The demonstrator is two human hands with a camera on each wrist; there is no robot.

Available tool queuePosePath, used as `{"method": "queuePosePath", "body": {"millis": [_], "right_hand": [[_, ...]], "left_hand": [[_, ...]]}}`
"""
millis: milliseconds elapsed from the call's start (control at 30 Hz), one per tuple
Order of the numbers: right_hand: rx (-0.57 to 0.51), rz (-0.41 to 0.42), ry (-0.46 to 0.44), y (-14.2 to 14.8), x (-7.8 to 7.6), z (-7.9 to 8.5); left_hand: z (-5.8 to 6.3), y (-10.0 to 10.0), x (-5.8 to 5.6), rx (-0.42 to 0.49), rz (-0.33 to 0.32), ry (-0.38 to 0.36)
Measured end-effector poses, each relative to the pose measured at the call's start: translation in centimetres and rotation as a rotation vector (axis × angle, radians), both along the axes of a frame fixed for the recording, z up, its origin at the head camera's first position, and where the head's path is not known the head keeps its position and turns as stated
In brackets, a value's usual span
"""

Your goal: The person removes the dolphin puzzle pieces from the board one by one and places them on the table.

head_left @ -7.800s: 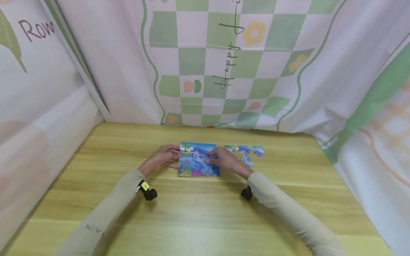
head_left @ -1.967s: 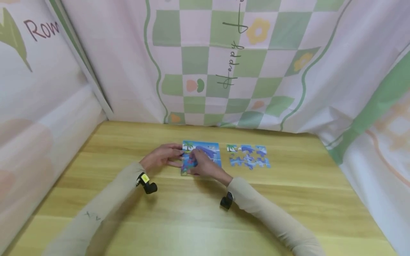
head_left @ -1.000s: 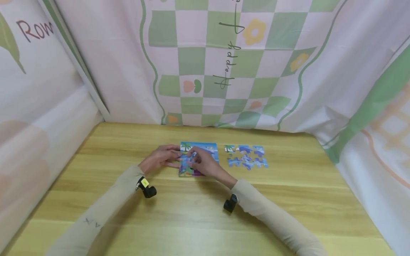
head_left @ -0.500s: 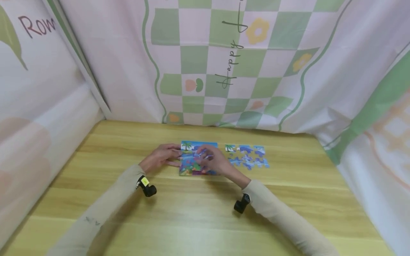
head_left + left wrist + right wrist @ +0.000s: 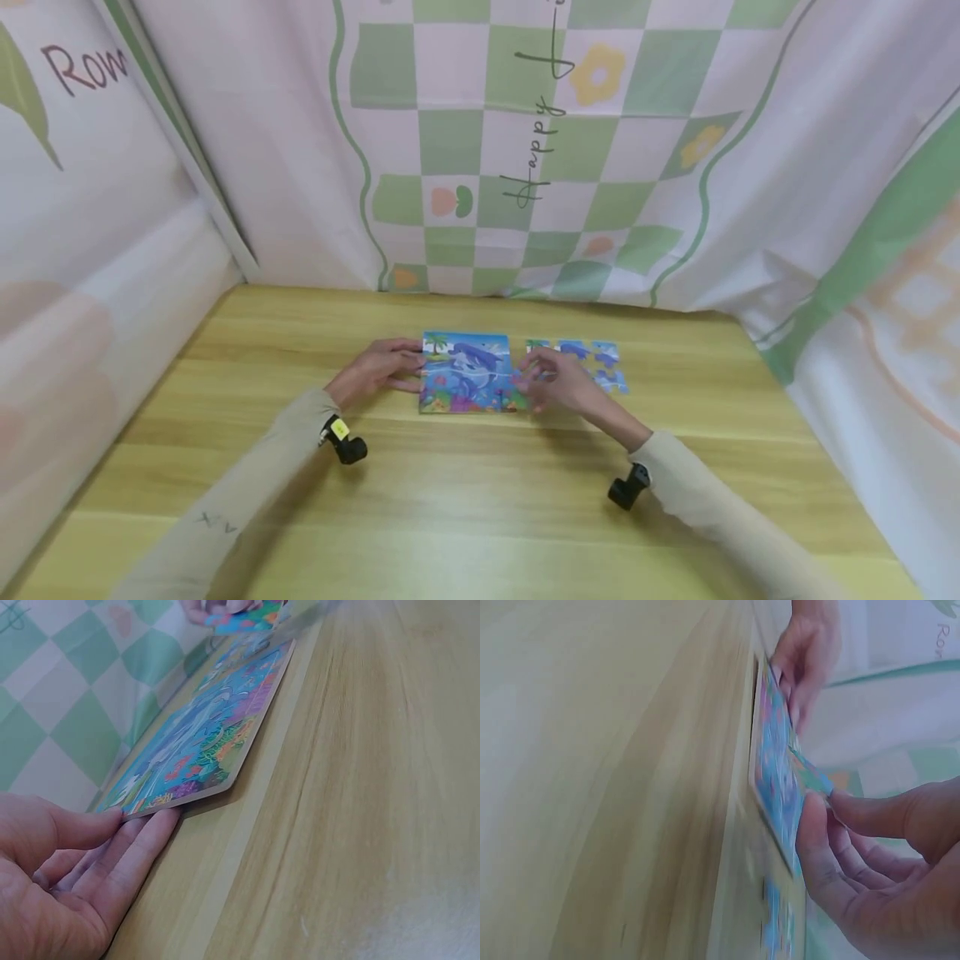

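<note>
A dolphin jigsaw puzzle lies in its flat tray near the middle of the table. My left hand holds its left edge, thumb at the rim and fingertips under the corner. Between thumb and index finger, my right hand pinches a jigsaw piece with green and blue print, lifted just off the puzzle's right side. In the left wrist view the piece also shows coral colours. Loose pieces form a partial picture on the right, some hidden behind my right hand.
The wooden table reaches forward to a green-and-white checked curtain. White printed cloth hangs along the left side, and more cloth along the right.
My right hand has moved right from over the puzzle, carrying a piece. Since the oldest frame, more pieces lie in the group on the right. My left hand stays at the puzzle's edge.
</note>
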State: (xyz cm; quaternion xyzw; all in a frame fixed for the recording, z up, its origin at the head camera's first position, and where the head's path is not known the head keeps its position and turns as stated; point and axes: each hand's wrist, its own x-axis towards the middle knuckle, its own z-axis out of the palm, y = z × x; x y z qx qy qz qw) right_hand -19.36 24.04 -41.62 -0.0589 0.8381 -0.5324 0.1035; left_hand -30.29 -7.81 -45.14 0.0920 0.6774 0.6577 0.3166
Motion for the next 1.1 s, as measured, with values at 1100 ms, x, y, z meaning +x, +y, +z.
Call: {"method": "queuePosePath", "body": {"millis": [1100], "right_hand": [[0.412, -0.094, 0.223, 4.6, 2.0, -1.7]], "left_hand": [[0.0, 0.1, -0.1, -0.030, 0.021, 0.004]]}}
